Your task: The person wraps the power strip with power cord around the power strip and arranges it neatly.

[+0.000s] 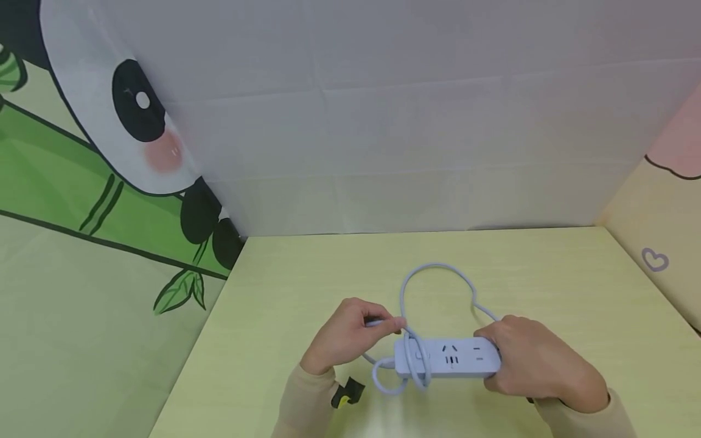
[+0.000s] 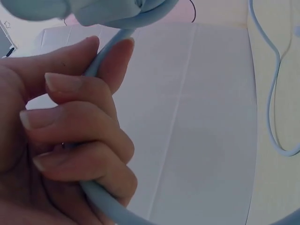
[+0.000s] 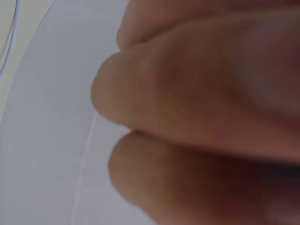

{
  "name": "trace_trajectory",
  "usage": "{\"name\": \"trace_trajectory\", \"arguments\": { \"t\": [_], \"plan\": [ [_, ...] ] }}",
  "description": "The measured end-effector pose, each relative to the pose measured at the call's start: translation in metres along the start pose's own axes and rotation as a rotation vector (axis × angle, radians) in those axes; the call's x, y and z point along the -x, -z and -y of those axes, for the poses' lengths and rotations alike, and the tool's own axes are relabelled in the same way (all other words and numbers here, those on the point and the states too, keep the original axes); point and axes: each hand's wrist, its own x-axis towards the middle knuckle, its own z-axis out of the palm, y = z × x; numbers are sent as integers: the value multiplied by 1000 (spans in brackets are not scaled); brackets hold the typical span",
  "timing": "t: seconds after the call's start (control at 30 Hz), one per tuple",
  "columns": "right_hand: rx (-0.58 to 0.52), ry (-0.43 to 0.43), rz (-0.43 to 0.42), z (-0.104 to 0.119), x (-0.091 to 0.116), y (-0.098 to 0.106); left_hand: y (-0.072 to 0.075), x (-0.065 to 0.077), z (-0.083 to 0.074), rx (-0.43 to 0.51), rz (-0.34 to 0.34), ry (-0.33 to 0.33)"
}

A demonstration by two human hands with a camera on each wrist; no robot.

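Note:
A white power strip [image 1: 462, 358] is held level above the table, its sockets facing up. My right hand [image 1: 539, 359] grips its right end, covering that end. Around the strip's left part, the cord [image 1: 420, 364] is wound in loops. My left hand [image 1: 350, 331] pinches the cord between thumb and index finger just left of the strip. In the left wrist view, the cord [image 2: 110, 206] also runs through the curled lower fingers [image 2: 89, 126]. Only blurred fingers [image 3: 154, 93] of the right hand fill the right wrist view; the strip is hidden there.
A wide loop of cord [image 1: 438, 265] lies beyond the strip on the pale yellow table [image 1: 306, 267]. Behind stands a plain whitish backdrop [image 1: 394, 140], with a cartoon-printed panel [image 1: 71, 182] at left and another printed panel [image 1: 646, 243] at right. A black-and-yellow piece [image 1: 347, 393] sits by the left sleeve.

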Motion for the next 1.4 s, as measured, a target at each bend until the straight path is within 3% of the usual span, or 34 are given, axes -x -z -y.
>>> {"name": "trace_trajectory", "arguments": {
  "t": [0.2, 0.53, 1.03, 1.4],
  "plan": [
    [51, -23, -42, 2, -4, -1, -2, 2, -6, 11, -48, -14],
    [159, -116, -123, 6, -11, -6, -13, 4, -14, -31, -197, -91],
    [238, -204, -211, 11, -19, -9, -25, 4, -24, 22, -222, -74],
    [226, -272, -289, 1, -25, -9, -31, 6, -29, 80, -253, -134]
  ]
}}
